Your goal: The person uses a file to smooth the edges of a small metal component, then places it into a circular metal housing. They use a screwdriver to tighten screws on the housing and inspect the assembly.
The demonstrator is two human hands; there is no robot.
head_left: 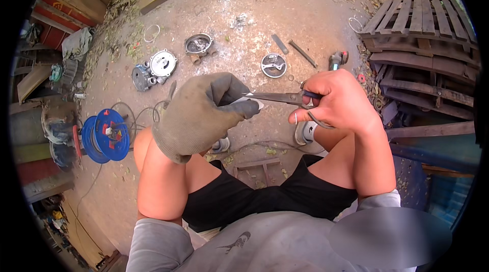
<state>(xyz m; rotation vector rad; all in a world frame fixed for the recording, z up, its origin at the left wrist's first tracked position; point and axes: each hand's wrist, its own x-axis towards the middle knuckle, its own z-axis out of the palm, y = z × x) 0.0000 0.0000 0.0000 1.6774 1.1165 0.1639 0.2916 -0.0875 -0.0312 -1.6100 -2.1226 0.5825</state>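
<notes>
My left hand (196, 114), in a worn grey-green work glove with dark fingertips, pinches a small white piece (259, 103) between thumb and fingers. Its material cannot be made out. My bare right hand (349, 100) is closed on a pair of scissors (277, 97) with dark handles, and a finger passes through one loop. The blades point left, and their tips reach the gloved fingers beside the white piece. How far the blades are parted is hard to see. Both hands are held up above my knees, in front of the ground.
Beyond my hands lie a grey metal housing (142, 77), a round cover (163, 63), an open round casting (199, 44), a disc-shaped part (274, 65), a metal bar (303, 54) and an angle grinder (336, 60). A blue cable reel (114, 134) stands left; stacked wooden pallets (423, 43) rise right.
</notes>
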